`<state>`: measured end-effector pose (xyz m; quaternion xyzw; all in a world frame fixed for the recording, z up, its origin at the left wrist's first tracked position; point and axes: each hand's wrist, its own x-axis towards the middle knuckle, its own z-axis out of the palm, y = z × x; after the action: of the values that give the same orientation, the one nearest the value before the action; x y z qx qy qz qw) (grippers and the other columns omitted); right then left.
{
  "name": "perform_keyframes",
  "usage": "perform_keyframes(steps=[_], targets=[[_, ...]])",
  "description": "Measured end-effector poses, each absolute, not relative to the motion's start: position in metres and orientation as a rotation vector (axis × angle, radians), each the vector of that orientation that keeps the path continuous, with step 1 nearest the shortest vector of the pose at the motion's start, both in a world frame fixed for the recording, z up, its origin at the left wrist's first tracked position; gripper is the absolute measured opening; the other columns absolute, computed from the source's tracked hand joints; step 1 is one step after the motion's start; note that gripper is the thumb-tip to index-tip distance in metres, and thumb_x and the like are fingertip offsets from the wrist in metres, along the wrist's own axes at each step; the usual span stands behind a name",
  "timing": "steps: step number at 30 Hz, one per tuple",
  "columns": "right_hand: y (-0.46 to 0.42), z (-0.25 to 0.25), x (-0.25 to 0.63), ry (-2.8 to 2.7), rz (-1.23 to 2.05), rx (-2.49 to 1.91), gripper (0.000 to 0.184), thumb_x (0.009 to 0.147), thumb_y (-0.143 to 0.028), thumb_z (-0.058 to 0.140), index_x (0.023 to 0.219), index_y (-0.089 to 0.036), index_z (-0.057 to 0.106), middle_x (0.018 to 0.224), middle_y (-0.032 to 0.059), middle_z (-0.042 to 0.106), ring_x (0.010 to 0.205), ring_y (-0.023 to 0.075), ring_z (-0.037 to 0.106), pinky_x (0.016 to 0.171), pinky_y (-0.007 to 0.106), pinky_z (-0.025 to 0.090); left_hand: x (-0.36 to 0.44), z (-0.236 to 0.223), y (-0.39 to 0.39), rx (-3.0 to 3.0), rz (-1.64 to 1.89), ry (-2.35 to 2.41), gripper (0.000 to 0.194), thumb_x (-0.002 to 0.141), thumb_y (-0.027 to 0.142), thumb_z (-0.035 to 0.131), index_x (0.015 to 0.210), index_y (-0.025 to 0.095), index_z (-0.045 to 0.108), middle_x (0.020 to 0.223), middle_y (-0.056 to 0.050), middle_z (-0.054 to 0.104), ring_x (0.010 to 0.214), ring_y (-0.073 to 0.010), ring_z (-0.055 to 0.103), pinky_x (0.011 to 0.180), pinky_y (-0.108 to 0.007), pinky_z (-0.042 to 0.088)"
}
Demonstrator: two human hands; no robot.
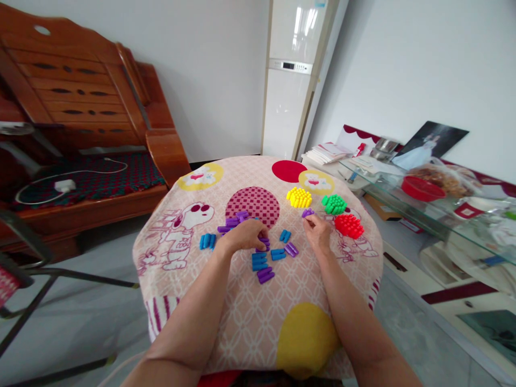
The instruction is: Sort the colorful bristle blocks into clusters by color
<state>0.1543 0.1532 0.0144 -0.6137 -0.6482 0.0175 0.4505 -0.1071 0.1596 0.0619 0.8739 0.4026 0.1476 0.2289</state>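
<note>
My left hand (248, 235) is closed at the fingertips on small purple plastic pieces (264, 244) low over the table. My right hand (317, 232) pinches another small purple piece (308, 213) between thumb and fingers. Behind my left hand lies a loose purple pile (233, 221), partly hidden by it. Between and below my hands are blue pieces (259, 262) and joined purple pieces (265, 275). More blue pieces (207, 241) lie left of my left hand. Yellow (299, 198), green (334, 204) and red (349, 227) clusters sit beyond and right of my right hand.
The round table wears a patterned cloth (250, 317). At right, a glass-topped cabinet (407, 199) carries papers, a red bowl (423, 188) and a photo (431, 145). A wooden bench (80, 102) stands at left, a white air conditioner (288, 107) at the back.
</note>
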Motion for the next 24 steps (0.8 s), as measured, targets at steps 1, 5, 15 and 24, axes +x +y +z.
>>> perform_keyframes(steps=[1, 5, 15, 24], targets=[[0.152, 0.016, 0.153, -1.612, 0.062, -1.508, 0.021, 0.081, -0.036, 0.055, 0.069, -0.022, 0.066, 0.065, 0.0049, 0.069, 0.060, 0.0191, 0.061, 0.063, 0.029, 0.046, -0.108, 0.063, 0.161, 2.390, 0.470, 1.140, 0.014, 0.061, 0.017, 0.076, 0.074, 0.023, 0.074, 0.072, 0.000, 0.071, 0.067, -0.0173, 0.064, 0.059, -0.024, 0.043], [0.146, 0.022, 0.142, -1.690, 0.197, -1.401, 0.022, 0.082, -0.037, 0.055, 0.072, -0.022, 0.067, 0.068, 0.0052, 0.070, 0.062, 0.0189, 0.063, 0.063, 0.029, 0.049, -0.101, 0.065, 0.164, 2.255, 0.773, 1.256, 0.015, 0.069, 0.022, 0.075, 0.084, 0.020, 0.073, 0.078, 0.000, 0.073, 0.070, -0.0166, 0.065, 0.063, -0.024, 0.046], [0.133, 0.030, 0.110, -1.774, 0.554, -1.205, 0.024, 0.080, -0.038, 0.060, 0.087, -0.019, 0.073, 0.066, 0.0023, 0.069, 0.057, 0.0164, 0.062, 0.056, 0.026, 0.049, -0.068, 0.042, 0.164, 2.117, 0.997, 1.164, 0.020, 0.075, 0.023, 0.074, 0.094, 0.016, 0.067, 0.084, -0.002, 0.073, 0.074, -0.0164, 0.069, 0.067, -0.025, 0.052], [0.140, 0.033, 0.151, -1.577, 0.394, -1.341, 0.028, 0.073, -0.035, 0.058, 0.085, -0.018, 0.075, 0.070, 0.0049, 0.072, 0.065, 0.0202, 0.065, 0.062, 0.030, 0.051, -0.067, 0.044, 0.161, 2.115, 0.993, 1.077, 0.025, 0.080, 0.017, 0.064, 0.105, 0.017, 0.068, 0.101, -0.006, 0.074, 0.085, -0.0172, 0.072, 0.076, -0.027, 0.057]])
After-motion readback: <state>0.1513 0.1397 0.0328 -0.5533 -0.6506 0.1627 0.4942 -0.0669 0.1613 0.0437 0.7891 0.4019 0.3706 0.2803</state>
